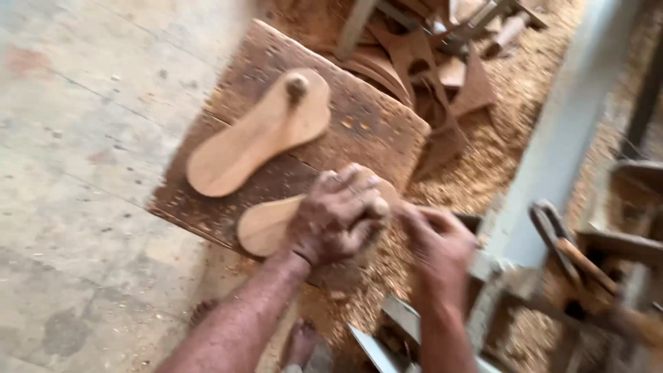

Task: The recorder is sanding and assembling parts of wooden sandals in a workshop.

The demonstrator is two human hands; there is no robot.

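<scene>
Nearest the camera, the person's 2 forearms reach up from the bottom edge, dusted with wood powder, with bare toes (301, 343) showing between them on the floor. The left hand (338, 215) is curled in a loose fist, knuckles up, pressing down on the wide end of a pale wooden sole (266, 226), a flat sandal-shaped blank with a rounded narrow end that sticks out to the left of the fist. Its surface is smooth and light tan; the part under the hand is hidden. The right hand (438, 245) sits just beside the left, fingers bent inward toward the covered end of that sole; motion blur hides whether it grips anything, so its hold cannot be told. The sole lies on the near edge of a dark, worn wooden board (373, 128) speckled with chips, which rests on the grey concrete floor (83, 173). Farther up the same board lies a 2nd sole (259, 135) of the same shape, angled diagonally, with a small round peg (297, 85) standing on its wide end; it is well apart from both hands. Beyond the board, sawdust (497, 145) covers the ground, and a pile of brown wood offcuts (421, 62) lies at the top. To the right stand blurred wooden and metal frames (587, 269).
</scene>
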